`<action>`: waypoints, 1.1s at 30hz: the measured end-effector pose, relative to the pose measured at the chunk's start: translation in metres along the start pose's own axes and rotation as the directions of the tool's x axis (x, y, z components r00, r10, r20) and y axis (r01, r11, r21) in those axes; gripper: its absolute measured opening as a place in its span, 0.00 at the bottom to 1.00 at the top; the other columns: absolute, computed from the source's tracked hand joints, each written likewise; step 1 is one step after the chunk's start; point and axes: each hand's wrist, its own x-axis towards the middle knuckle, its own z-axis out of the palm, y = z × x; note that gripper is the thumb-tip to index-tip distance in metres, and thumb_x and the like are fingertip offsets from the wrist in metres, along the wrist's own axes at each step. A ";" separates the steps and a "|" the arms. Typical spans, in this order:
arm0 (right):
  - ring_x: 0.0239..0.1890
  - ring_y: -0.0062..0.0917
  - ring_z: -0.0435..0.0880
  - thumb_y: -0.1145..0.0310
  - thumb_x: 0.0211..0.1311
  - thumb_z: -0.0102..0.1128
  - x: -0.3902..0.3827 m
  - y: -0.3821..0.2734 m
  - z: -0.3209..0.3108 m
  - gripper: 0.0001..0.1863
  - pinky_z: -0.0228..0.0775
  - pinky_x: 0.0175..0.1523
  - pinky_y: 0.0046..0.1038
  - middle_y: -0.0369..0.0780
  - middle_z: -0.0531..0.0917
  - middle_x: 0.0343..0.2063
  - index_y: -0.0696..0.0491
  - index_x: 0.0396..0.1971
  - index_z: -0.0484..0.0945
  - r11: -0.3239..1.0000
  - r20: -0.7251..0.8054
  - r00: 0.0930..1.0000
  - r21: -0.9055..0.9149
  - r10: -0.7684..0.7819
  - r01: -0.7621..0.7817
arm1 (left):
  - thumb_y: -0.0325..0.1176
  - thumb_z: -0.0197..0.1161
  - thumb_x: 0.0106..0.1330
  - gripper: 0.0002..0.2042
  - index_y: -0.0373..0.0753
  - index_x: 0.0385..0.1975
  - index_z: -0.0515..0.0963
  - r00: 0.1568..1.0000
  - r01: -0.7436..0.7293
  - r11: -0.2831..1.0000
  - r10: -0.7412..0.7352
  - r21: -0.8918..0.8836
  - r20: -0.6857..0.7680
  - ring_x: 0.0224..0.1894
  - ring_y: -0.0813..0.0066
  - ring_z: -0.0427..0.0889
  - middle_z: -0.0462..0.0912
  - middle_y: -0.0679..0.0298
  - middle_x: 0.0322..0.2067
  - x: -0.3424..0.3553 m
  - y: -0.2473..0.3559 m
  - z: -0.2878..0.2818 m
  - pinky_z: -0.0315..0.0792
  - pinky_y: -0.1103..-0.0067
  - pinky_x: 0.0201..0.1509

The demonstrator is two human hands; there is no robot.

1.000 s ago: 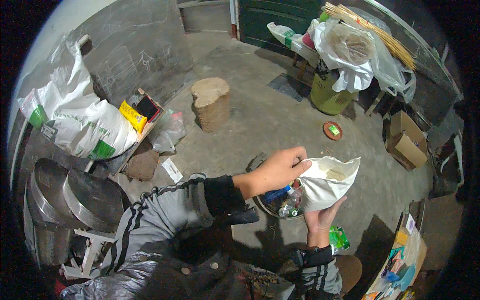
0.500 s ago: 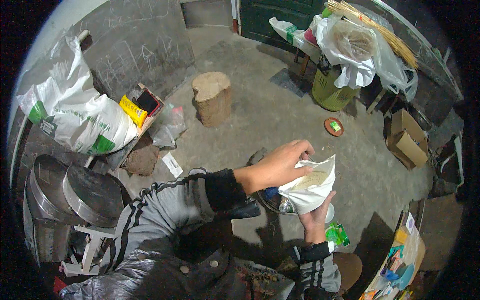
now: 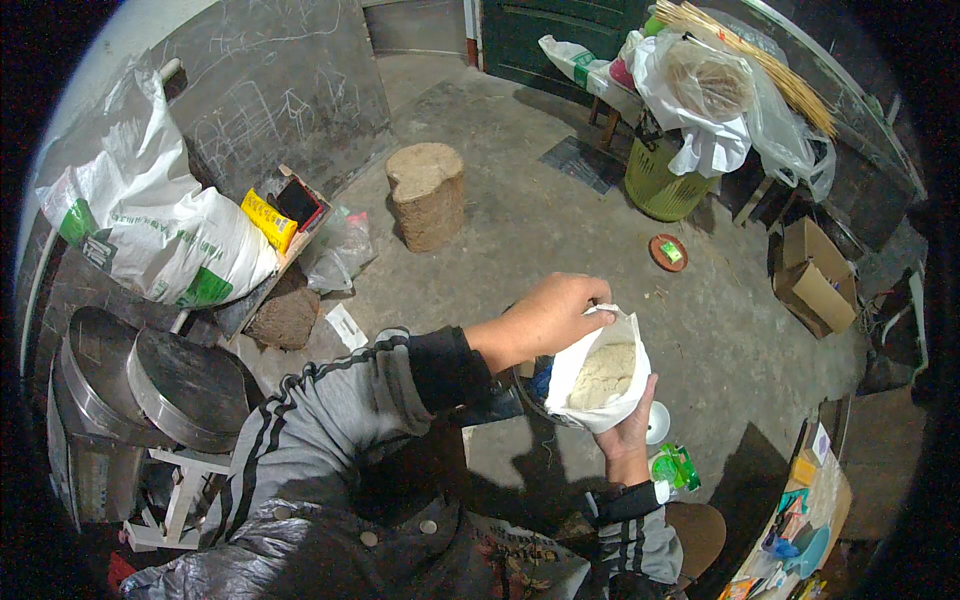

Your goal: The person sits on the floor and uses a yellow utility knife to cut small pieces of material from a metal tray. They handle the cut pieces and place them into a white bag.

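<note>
A white bag with its mouth spread wide is between my two hands, showing pale, crumbly powder inside. My left hand comes across from the left, thumb and fingers pinched on the bag's far rim. Beneath its right side, my right hand cups the bag, with part of the fingers hidden behind it. Partly covered by the bag is a dark round container with something blue in it. A small white bowl and a green packet lie just right of my right hand.
A log stump stands on the concrete floor ahead. Far right are a green basket under plastic bags and an open cardboard box. A large white sack leans at left above metal pans. A cluttered table edges the lower right.
The bag's mouth has opened wider and tipped toward me, so more powder shows. My left hand has shifted slightly left and now pinches the far rim.
</note>
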 end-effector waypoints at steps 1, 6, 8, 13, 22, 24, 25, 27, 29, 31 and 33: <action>0.63 0.37 0.62 0.35 0.61 0.40 0.000 0.000 0.000 0.41 0.56 0.65 0.40 0.40 0.62 0.63 0.50 0.65 0.53 1.000 -0.002 1.000 0.010 0.007 -0.007 | 0.37 0.62 0.59 0.11 0.35 0.30 0.76 1.000 0.010 1.000 -0.011 -0.018 -0.011 0.28 0.61 0.78 0.77 0.54 0.25 0.000 0.001 -0.001 0.70 0.69 0.32; 0.63 0.37 0.62 0.34 0.60 0.38 0.000 0.001 0.003 0.42 0.56 0.65 0.40 0.41 0.61 0.63 0.50 0.65 0.52 1.000 -0.013 1.000 0.016 0.011 -0.010 | 0.34 0.63 0.57 0.09 0.33 0.27 0.76 0.998 -0.049 0.998 0.048 -0.026 -0.037 0.27 0.61 0.77 0.77 0.54 0.25 0.000 0.007 -0.004 0.70 0.71 0.31; 0.64 0.37 0.62 0.34 0.60 0.37 -0.001 0.001 0.005 0.42 0.56 0.65 0.40 0.41 0.60 0.64 0.50 0.65 0.53 0.999 0.002 1.000 0.035 0.016 -0.016 | 0.33 0.63 0.56 0.09 0.33 0.26 0.76 0.996 -0.064 0.997 0.061 -0.048 -0.061 0.28 0.58 0.78 0.78 0.53 0.26 0.000 0.009 -0.004 0.71 0.70 0.32; 0.64 0.37 0.62 0.35 0.63 0.34 -0.001 0.000 0.008 0.40 0.56 0.65 0.40 0.41 0.60 0.64 0.50 0.65 0.53 1.000 0.003 1.000 0.020 0.004 -0.004 | 0.33 0.62 0.57 0.08 0.33 0.26 0.76 0.995 -0.072 0.994 0.066 -0.079 -0.079 0.28 0.57 0.78 0.78 0.53 0.26 0.001 0.008 -0.003 0.71 0.69 0.32; 0.62 0.39 0.64 0.39 0.65 0.31 0.000 0.002 0.013 0.36 0.57 0.64 0.42 0.42 0.62 0.62 0.49 0.65 0.53 0.993 -0.078 0.992 0.064 -0.095 0.100 | 0.32 0.60 0.60 0.16 0.35 0.46 0.69 0.968 -0.188 0.975 0.164 -0.121 -0.190 0.34 0.67 0.76 0.71 0.56 0.42 0.000 0.002 0.010 0.72 0.76 0.36; 0.61 0.39 0.65 0.40 0.66 0.31 0.002 0.000 0.014 0.35 0.59 0.64 0.42 0.41 0.63 0.62 0.49 0.65 0.54 0.987 -0.142 0.982 0.081 -0.126 0.138 | 0.32 0.60 0.61 0.18 0.35 0.49 0.67 0.967 -0.174 0.975 0.143 -0.140 -0.212 0.32 0.69 0.76 0.69 0.55 0.45 -0.002 0.003 0.012 0.72 0.76 0.35; 0.61 0.39 0.66 0.41 0.67 0.31 0.003 -0.001 0.014 0.34 0.60 0.62 0.41 0.41 0.64 0.61 0.49 0.64 0.55 0.984 -0.134 0.981 0.089 -0.144 0.156 | 0.31 0.60 0.61 0.18 0.34 0.49 0.66 0.970 -0.153 0.976 0.118 -0.155 -0.213 0.31 0.69 0.76 0.68 0.55 0.46 -0.003 0.003 0.013 0.72 0.76 0.35; 0.59 0.37 0.67 0.42 0.67 0.32 0.005 -0.004 0.013 0.33 0.63 0.61 0.40 0.40 0.65 0.60 0.49 0.63 0.56 0.982 -0.025 0.987 0.097 -0.160 0.162 | 0.31 0.59 0.61 0.19 0.35 0.50 0.65 0.972 -0.129 0.973 0.087 -0.189 -0.217 0.29 0.71 0.75 0.67 0.55 0.46 -0.005 0.003 0.015 0.71 0.76 0.34; 0.56 0.37 0.70 0.43 0.67 0.33 0.007 -0.006 0.012 0.32 0.64 0.60 0.40 0.40 0.68 0.58 0.48 0.62 0.59 0.974 -0.124 0.975 0.109 -0.186 0.200 | 0.30 0.60 0.60 0.20 0.35 0.51 0.65 0.973 -0.124 0.966 0.074 -0.225 -0.219 0.26 0.72 0.75 0.66 0.55 0.46 -0.006 0.001 0.016 0.71 0.76 0.34; 0.55 0.36 0.71 0.43 0.67 0.33 0.007 -0.009 0.010 0.31 0.64 0.59 0.40 0.39 0.69 0.57 0.48 0.62 0.59 0.970 -0.121 0.971 0.108 -0.206 0.219 | 0.30 0.60 0.61 0.21 0.36 0.52 0.64 0.968 -0.124 0.973 0.075 -0.195 -0.241 0.26 0.75 0.74 0.67 0.57 0.46 -0.006 -0.001 0.013 0.71 0.77 0.33; 0.57 0.35 0.70 0.43 0.67 0.32 0.006 -0.015 0.009 0.32 0.65 0.60 0.38 0.40 0.68 0.58 0.49 0.63 0.58 0.973 -0.083 0.977 0.106 -0.199 0.207 | 0.30 0.59 0.61 0.21 0.36 0.53 0.63 0.970 -0.065 0.973 0.009 -0.222 -0.245 0.26 0.78 0.74 0.68 0.59 0.46 -0.005 -0.002 0.009 0.70 0.79 0.33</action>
